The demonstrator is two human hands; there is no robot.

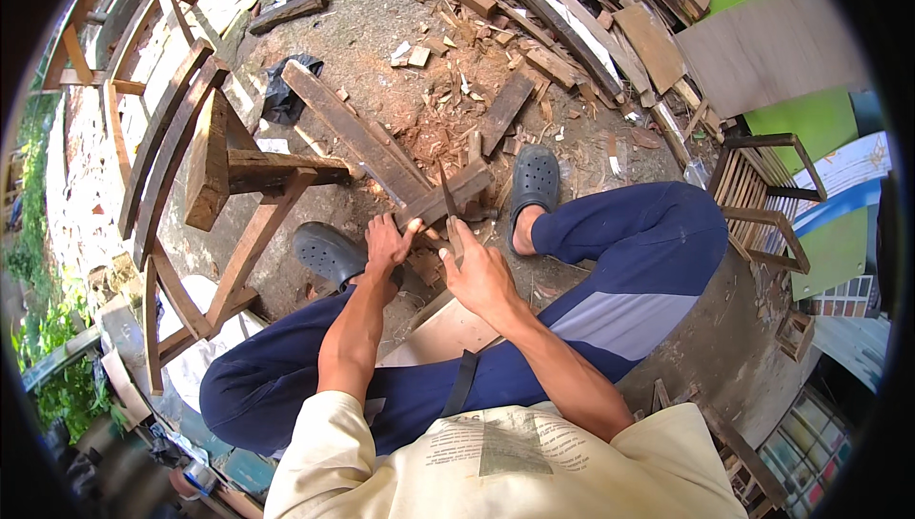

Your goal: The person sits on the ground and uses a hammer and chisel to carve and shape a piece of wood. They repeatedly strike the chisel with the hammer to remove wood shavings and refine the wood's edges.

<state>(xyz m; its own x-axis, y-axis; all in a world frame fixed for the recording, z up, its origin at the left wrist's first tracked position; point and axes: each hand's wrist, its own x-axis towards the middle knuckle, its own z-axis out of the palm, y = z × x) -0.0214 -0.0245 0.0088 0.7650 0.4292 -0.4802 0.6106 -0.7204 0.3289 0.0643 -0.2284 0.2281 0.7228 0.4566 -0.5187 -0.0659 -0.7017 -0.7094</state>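
My right hand (473, 276) is closed round a narrow, dark, pointed knife-like blade (447, 197), which points away from me and crosses a short wooden block (465, 185). Left of it, my left hand (387, 244) is closed, its thumb and fingers at the near edge of the block around a small piece of wood, mostly hidden by the fingers. The block lies at the near end of a long wooden beam (355, 128). Both hands are low between my feet, each in a dark clog (536, 176).
Wood chips and offcuts (496, 111) litter the ground ahead. A wooden chair frame (250, 247) stands close at left. Stacked planks (572, 19) lie at the far right, and a slatted wooden frame (762, 190) stands at right. A pale board (438, 330) lies under my legs.
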